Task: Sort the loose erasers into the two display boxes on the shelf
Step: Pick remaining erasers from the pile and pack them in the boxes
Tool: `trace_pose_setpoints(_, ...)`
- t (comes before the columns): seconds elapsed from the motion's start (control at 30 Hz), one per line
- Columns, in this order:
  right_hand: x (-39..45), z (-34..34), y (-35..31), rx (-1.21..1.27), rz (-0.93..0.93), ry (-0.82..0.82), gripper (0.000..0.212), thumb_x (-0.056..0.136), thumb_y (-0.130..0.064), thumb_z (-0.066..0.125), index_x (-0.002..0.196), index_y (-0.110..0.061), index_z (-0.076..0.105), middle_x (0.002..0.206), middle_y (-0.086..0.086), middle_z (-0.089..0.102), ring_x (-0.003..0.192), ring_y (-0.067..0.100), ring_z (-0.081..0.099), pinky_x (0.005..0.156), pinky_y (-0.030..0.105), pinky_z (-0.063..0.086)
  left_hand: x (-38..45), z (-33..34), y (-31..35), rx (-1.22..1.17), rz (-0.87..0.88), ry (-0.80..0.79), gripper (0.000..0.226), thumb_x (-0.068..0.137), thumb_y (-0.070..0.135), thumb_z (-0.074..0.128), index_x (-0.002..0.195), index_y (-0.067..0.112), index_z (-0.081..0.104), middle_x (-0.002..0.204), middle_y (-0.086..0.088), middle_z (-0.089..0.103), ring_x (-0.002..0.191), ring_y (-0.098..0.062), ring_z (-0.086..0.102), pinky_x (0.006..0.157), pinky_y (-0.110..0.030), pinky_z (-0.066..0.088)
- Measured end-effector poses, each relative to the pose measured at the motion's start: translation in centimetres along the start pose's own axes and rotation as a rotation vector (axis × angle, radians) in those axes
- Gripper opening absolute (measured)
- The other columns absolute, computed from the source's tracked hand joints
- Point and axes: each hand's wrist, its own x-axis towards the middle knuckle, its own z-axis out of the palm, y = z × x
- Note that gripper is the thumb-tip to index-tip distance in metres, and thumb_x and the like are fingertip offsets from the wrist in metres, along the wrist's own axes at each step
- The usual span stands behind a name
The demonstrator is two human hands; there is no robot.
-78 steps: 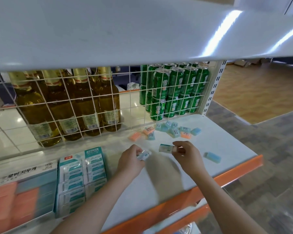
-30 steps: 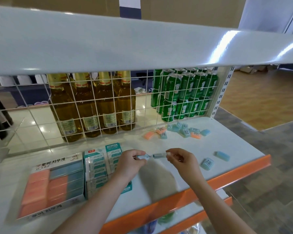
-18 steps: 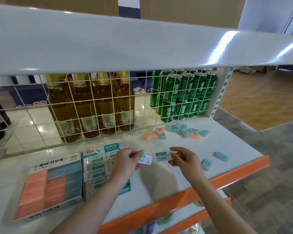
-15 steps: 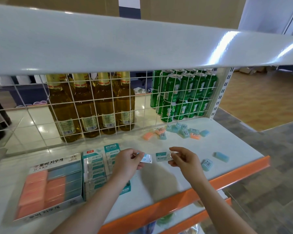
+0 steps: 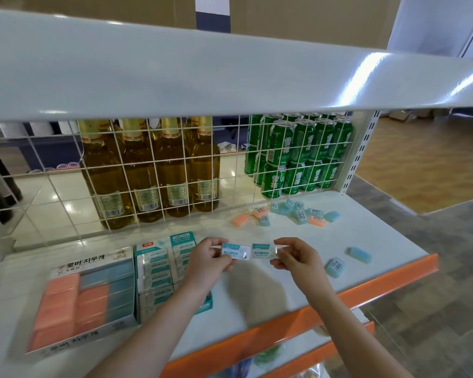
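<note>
On the shelf (image 5: 292, 290) we see two display boxes at the near left: the larger box (image 5: 85, 298) leftmost, the narrower box (image 5: 161, 271) just right of it. Our left hand (image 5: 206, 259) and right hand (image 5: 298, 256) each hold a wrapped eraser above the middle, the two erasers (image 5: 234, 251) (image 5: 262, 251) side by side. Loose erasers (image 5: 287, 212) cluster at the far right against the wire grid (image 5: 175, 170); two more (image 5: 335, 266) (image 5: 358, 254) lie near the right front edge. Behind the grid stand bottles (image 5: 148, 170) left and cans (image 5: 298, 156) right.

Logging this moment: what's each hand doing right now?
Left hand: pinching a small white-and-teal wrapped eraser.
Right hand: pinching another white-and-teal wrapped eraser.
</note>
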Motion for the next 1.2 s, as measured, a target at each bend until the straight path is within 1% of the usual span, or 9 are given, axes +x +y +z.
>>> trace_pose_setpoints(0.37,-0.2,0.1,0.1,-0.087,-0.005,-0.022,0.023,0.092,-0.001,0.047,0.087,-0.019,0.061,0.081,0.005,0.068,0.061,0.012,0.060,0.062,0.019,0.053,0.1,-0.3,-0.5,0.139,0.096,0.000,0.021,0.085,-0.001,0.058,0.095,0.017,0.057,0.086,0.002,0.064,0.077,-0.008,0.060,0.068,-0.021,0.049)
trace_pose_setpoints(0.47,0.0,-0.2,0.1,-0.208,-0.063,-0.025,0.028,0.090,0.001,0.047,0.089,-0.022,0.062,0.069,0.000,0.061,0.060,0.009,0.055,0.063,0.022,0.050,0.2,-0.3,-0.4,0.246,0.154,0.018,0.018,0.086,0.004,0.059,0.093,0.021,0.059,0.086,0.006,0.063,0.080,-0.007,0.060,0.062,-0.011,0.044)
trace_pose_setpoints(0.6,0.3,-0.9,-0.5,-0.450,-0.152,0.028,0.021,0.086,-0.004,0.057,0.094,-0.023,0.061,0.065,-0.005,0.054,0.055,0.006,0.047,0.055,0.011,0.040,0.4,-0.3,-0.2,0.350,0.202,0.029,0.013,0.088,0.011,0.059,0.095,0.023,0.059,0.084,0.009,0.060,0.076,-0.006,0.059,0.054,-0.005,0.042)
trace_pose_setpoints(0.7,0.5,-1.3,-0.8,-0.629,-0.179,0.031,0.015,0.087,-0.012,0.059,0.095,-0.024,0.060,0.074,-0.006,0.054,0.060,0.004,0.046,0.052,0.011,0.037,0.5,-0.1,-0.1,0.489,0.254,-0.002,0.011,0.091,0.016,0.056,0.100,0.022,0.060,0.092,0.008,0.059,0.083,-0.010,0.060,0.063,-0.011,0.044)
trace_pose_setpoints(0.87,0.4,-1.3,-0.3,-0.776,-0.173,0.000,0.021,0.086,-0.017,0.060,0.107,-0.018,0.063,0.083,-0.007,0.054,0.064,-0.001,0.047,0.064,0.015,0.036,0.7,1.1,-0.6,0.672,0.276,-0.072,0.018,0.092,0.014,0.052,0.108,0.018,0.059,0.114,-0.002,0.061,0.101,-0.016,0.061,0.081,-0.025,0.049)
trace_pose_setpoints(1.03,0.3,-1.3,0.5,-0.828,-0.077,-0.029,0.030,0.083,-0.012,0.060,0.112,-0.017,0.060,0.087,-0.001,0.059,0.077,0.013,0.051,0.068,0.017,0.035,1.1,1.9,-0.7,0.891,0.285,-0.075,0.023,0.090,0.015,0.050,0.112,0.017,0.058,0.115,-0.002,0.061,0.104,-0.020,0.057,0.083,-0.030,0.045)
trace_pose_setpoints(1.1,0.2,-1.3,0.7,-0.871,-0.033,-0.046,0.025,0.081,-0.010,0.059,0.105,-0.013,0.061,0.089,0.003,0.062,0.083,0.019,0.054,0.067,0.021,0.035,1.1,2.0,-0.7,1.026,0.296,-0.095,0.016,0.091,0.020,0.049,0.103,0.016,0.058,0.108,-0.003,0.063,0.098,-0.021,0.058,0.074,-0.029,0.042)
trace_pose_setpoints(1.17,0.3,-1.4,1.0,-0.914,-0.022,-0.038,0.005,0.079,-0.011,0.058,0.084,-0.012,0.059,0.079,0.002,0.057,0.080,0.023,0.054,0.063,0.026,0.034,1.0,1.9,-0.7,1.074,0.296,-0.094,0.015,0.092,0.025,0.048,0.098,0.017,0.058,0.103,-0.001,0.063,0.093,-0.020,0.059,0.069,-0.028,0.039)
trace_pose_setpoints(1.2,0.3,-1.5,1.0,-0.914,-0.025,-0.032,0.008,0.079,-0.011,0.058,0.073,-0.014,0.053,0.074,0.002,0.054,0.076,0.023,0.052,0.061,0.027,0.033,1.0,1.9,-0.8,1.065,0.294,-0.088,0.015,0.092,0.027,0.048,0.098,0.017,0.058,0.102,-0.001,0.063,0.092,-0.020,0.059,0.068,-0.028,0.039)
